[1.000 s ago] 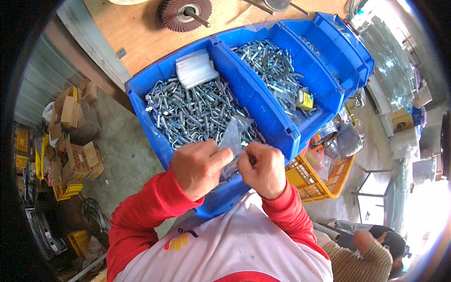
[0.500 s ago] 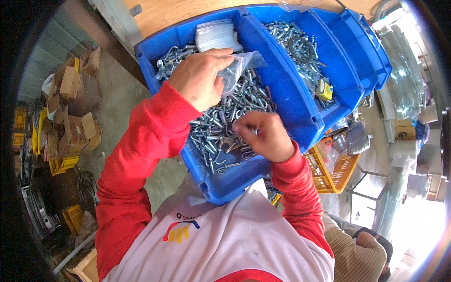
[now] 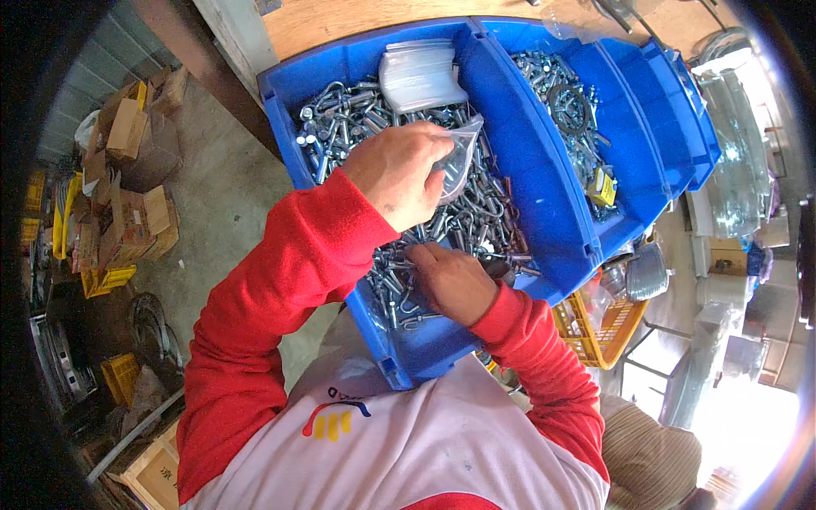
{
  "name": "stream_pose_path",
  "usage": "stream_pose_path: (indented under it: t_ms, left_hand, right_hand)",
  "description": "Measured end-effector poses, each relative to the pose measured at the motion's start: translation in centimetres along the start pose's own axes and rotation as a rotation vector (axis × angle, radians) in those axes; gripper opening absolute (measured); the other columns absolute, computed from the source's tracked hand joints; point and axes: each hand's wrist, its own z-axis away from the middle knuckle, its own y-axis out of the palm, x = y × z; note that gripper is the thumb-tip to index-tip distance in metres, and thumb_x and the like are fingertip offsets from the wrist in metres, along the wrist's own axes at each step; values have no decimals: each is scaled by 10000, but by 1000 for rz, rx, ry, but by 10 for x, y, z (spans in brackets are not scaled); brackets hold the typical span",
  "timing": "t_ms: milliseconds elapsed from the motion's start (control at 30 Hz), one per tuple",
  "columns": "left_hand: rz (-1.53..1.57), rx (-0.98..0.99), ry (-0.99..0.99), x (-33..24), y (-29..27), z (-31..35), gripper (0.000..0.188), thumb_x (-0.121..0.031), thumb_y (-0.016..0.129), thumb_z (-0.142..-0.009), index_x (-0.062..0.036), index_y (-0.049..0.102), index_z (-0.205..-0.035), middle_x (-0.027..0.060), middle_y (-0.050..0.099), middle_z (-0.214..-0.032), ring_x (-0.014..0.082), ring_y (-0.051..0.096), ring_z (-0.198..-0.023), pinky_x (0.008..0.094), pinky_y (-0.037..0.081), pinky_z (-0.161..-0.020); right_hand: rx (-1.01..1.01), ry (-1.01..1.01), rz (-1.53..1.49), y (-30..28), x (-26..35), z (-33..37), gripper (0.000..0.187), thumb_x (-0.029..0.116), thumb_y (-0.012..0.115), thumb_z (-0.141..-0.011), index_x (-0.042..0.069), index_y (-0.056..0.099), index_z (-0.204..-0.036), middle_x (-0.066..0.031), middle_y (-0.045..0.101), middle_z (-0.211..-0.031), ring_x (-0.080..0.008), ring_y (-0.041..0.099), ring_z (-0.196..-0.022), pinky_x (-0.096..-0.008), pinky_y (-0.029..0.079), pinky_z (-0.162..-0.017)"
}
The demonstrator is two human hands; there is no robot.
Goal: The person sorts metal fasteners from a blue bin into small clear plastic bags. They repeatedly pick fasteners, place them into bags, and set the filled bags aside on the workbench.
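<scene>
A blue bin holds a heap of silvery hook bolts. Over the heap, my left hand pinches a small clear plastic bag by its edge, with some metal pieces showing dimly inside it. Lower down, my right hand reaches into the bolts near the bin's front end, its fingers curled together; whatever is between the fingertips is hidden. A stack of flat clear bags lies on the bolts at the bin's far end.
More blue bins stand to the right; one contains small metal fasteners, a black ring and a yellow box. A yellow crate sits below them. Cardboard boxes are piled on the floor at left.
My right hand has gone down and left into the bolts, its fingers now among them. My left hand and the bag sit lower and further right in view; the whole view has shifted slightly.
</scene>
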Motion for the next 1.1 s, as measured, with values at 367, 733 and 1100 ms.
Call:
stream_pose_path:
  t_ms: [367, 733, 1100]
  left_hand:
    - [113, -32, 7, 1, -2, 0, 306, -6, 602, -864, 43, 716, -1144, 255, 704, -1188, 381, 711, -1049, 401, 567, -909]
    - [-19, -54, 7, -16, 4, -1, 362, -65, 798, -758, 6, 730, -1106, 217, 726, -1112, 379, 708, -1021, 470, 555, -924]
    - [-216, 207, 112, -12, 18, -11, 428, -123, 731, -804, 63, 654, -1181, 275, 692, -1046, 484, 659, -1000, 502, 521, -903]
  right_hand:
    - [1, -82, 178, 14, -2, 0, 137, 102, 622, -872, 41, 622, -995, -141, 600, -919, -327, 694, -820, -450, 583, -665]
    - [-512, 278, -1115, -59, 16, 46, 213, 138, 647, -1017, -14, 627, -1165, -20, 636, -850, -100, 585, -768, -258, 477, -690]
    - [-893, 400, -1174, -11, 18, -22, 293, 161, 604, -959, -26, 690, -1167, -95, 693, -818, -130, 597, -705, -342, 513, -623]
